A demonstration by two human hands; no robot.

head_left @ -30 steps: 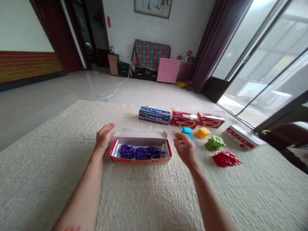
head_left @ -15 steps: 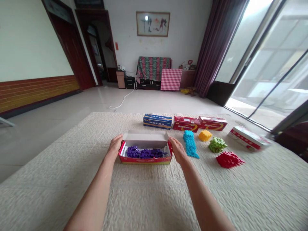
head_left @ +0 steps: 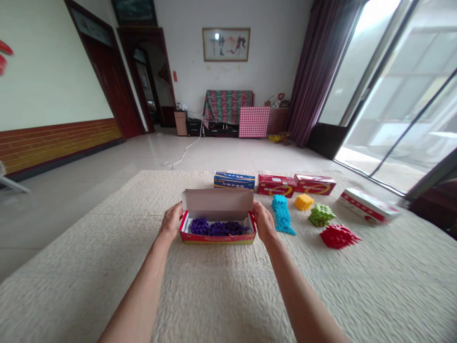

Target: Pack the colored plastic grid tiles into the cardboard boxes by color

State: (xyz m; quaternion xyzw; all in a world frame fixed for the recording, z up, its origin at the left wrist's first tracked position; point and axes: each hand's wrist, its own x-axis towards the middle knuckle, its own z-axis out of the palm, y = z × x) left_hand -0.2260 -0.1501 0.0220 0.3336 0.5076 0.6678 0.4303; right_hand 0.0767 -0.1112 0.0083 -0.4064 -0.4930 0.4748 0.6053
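A red cardboard box [head_left: 217, 239] stands on the quilted cover in front of me, its lid [head_left: 217, 199] raised at the back with the grey inner face showing. Inside lie purple interlocking plastic pieces [head_left: 219, 227] on a white lining. My left hand [head_left: 171, 220] grips the left edge of the lid, next to the box's left end. At the right edge of the lid, my right hand [head_left: 263, 220] has its fingers closed in the same way. The fingertips of both hands are partly hidden behind the cardboard.
Beyond the lid stand a blue box [head_left: 233, 181] and two red boxes [head_left: 275, 186]. To the right lie blue [head_left: 282, 215], yellow [head_left: 304, 202], green [head_left: 321, 215] and red [head_left: 339, 237] plastic pieces. A white-and-red box [head_left: 369, 206] lies farther right.
The lid has swung up from leaning far back to nearly upright, with both hands at its side edges. It now covers part of the blue box. The head view has tilted slightly upward.
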